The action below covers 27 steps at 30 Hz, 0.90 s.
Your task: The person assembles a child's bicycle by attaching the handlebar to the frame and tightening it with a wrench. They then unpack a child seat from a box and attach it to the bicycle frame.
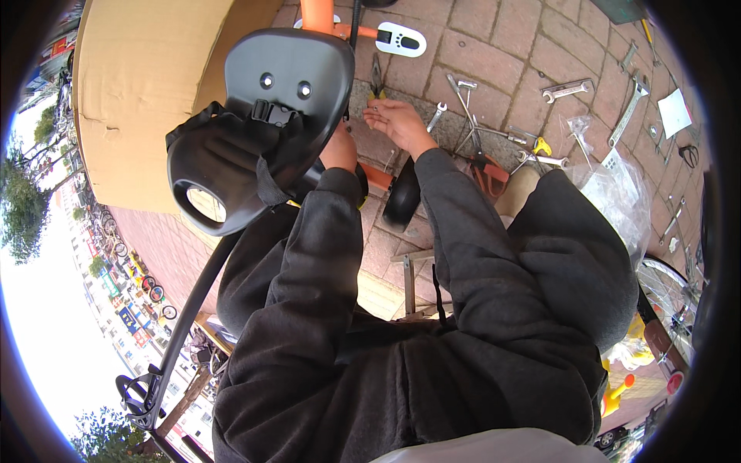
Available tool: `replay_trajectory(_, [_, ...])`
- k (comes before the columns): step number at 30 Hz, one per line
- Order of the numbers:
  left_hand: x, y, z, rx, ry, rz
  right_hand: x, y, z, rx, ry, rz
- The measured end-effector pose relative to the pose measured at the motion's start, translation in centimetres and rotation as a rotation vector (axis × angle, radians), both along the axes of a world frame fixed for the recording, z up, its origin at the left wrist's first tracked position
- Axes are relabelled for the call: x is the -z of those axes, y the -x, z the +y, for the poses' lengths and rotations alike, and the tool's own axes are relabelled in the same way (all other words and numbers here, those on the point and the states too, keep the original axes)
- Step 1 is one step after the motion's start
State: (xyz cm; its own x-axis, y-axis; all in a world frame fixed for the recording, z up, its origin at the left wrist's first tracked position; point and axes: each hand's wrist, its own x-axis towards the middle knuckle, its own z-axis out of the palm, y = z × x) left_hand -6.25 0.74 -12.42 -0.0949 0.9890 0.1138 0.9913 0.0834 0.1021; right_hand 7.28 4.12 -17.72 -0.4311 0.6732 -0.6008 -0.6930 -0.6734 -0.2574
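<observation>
A black moulded child seat (285, 85) with a strap buckle sits on an orange frame (316, 15) of a small ride-on, tilted toward me. My left hand (340, 150) is tucked against the seat's right lower edge, its fingers hidden behind the seat. My right hand (397, 123) hovers just right of the seat with its fingertips drawn together; whether anything small is pinched in them is too fine to see. A small black wheel (403, 202) stands below both hands. Pliers (377, 77) lie on the bricks just beyond my right hand.
Brick paving holds scattered tools: an open-end wrench (566, 89), a cross wrench (471, 116), more spanners at the right. A clear plastic bag (617, 193) lies by my right knee. A large cardboard box (147, 77) stands left; a spoked wheel (664, 285) at right.
</observation>
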Motion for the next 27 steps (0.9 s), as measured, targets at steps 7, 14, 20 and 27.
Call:
replay_trajectory(7, [-0.6, -0.8, 0.4, 0.012, 0.009, 0.0, 1.0, -0.2, 0.2, -0.038, -0.038, -0.023])
replay_trajectory(14, [-1.2, -0.5, -0.3, -0.036, 0.107, -0.162, 2.5, 3.5, 0.3, -0.034, 0.06, -0.02])
replay_trajectory(20, [-0.6, 0.2, -0.3, 0.01, 0.063, -0.23, 4.1, 4.9, 1.4, -0.118, 0.167, 0.097])
replay_trajectory(27, [-0.4, 0.7, -0.5, 0.013, 0.117, -0.259, 4.6, 5.3, 2.0, -0.217, 0.143, 0.198])
